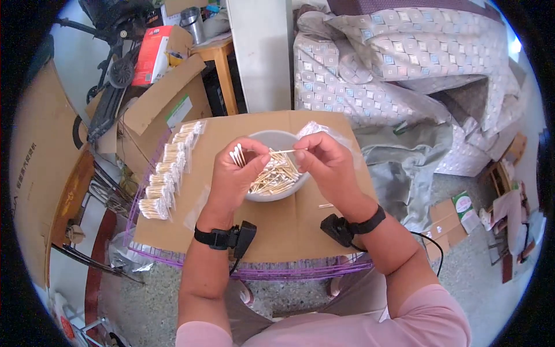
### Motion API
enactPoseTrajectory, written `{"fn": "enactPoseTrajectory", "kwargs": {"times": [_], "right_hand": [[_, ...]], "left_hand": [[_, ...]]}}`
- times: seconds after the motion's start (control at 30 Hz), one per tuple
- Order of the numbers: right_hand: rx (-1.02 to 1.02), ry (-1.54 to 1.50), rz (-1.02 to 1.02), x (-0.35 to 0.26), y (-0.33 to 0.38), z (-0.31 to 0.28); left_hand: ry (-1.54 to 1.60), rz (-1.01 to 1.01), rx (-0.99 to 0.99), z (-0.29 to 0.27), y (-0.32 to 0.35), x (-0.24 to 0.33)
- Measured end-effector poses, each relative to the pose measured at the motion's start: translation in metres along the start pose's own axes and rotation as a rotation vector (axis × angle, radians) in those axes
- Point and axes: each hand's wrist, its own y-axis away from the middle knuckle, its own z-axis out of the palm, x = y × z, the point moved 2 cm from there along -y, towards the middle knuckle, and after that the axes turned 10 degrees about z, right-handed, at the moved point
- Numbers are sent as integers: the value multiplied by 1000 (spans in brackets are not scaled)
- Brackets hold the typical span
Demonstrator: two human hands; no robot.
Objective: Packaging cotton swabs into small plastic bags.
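Observation:
Above a pale grey bowl (276, 139), both my hands are raised close together. My left hand (240, 168) is closed around several cotton swabs (237, 155), whose white tips poke out between its fingers. Between my two hands stretches a single cotton swab (284, 151); my right hand (325, 162) pinches its right end, and its left end meets my left fingertips. The bowl holds a heap of loose cotton swabs (276, 178) with wooden sticks. My hands hide part of the bowl's rim.
Along the left of the cardboard sheet (272, 231) runs a row of bagged cotton swabs (167, 173). Clear plastic bags (324, 130) lie behind my right hand, and stray swabs (326, 206) near that wrist. A purple wire rack (289, 270) edges the sheet. Cardboard boxes (167, 101) stand at left.

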Motion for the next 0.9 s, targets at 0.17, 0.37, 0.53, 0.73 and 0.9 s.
{"fn": "enactPoseTrajectory", "kwargs": {"times": [0.17, 0.37, 0.53, 0.73, 0.9], "right_hand": [[6, 53, 21, 9, -2, 0], [30, 97, -3, 12, -4, 0], [46, 34, -55, 3, 2, 3], [50, 86, -57, 3, 2, 2], [8, 62, 24, 14, -1, 5]], "left_hand": [[82, -9, 19, -3, 2, 1], [74, -104, -6, 0, 1, 2], [-64, -138, -60, 2, 2, -13], [-101, -93, -70, 0, 2, -12], [33, -82, 20, 2, 1, -5]]}}
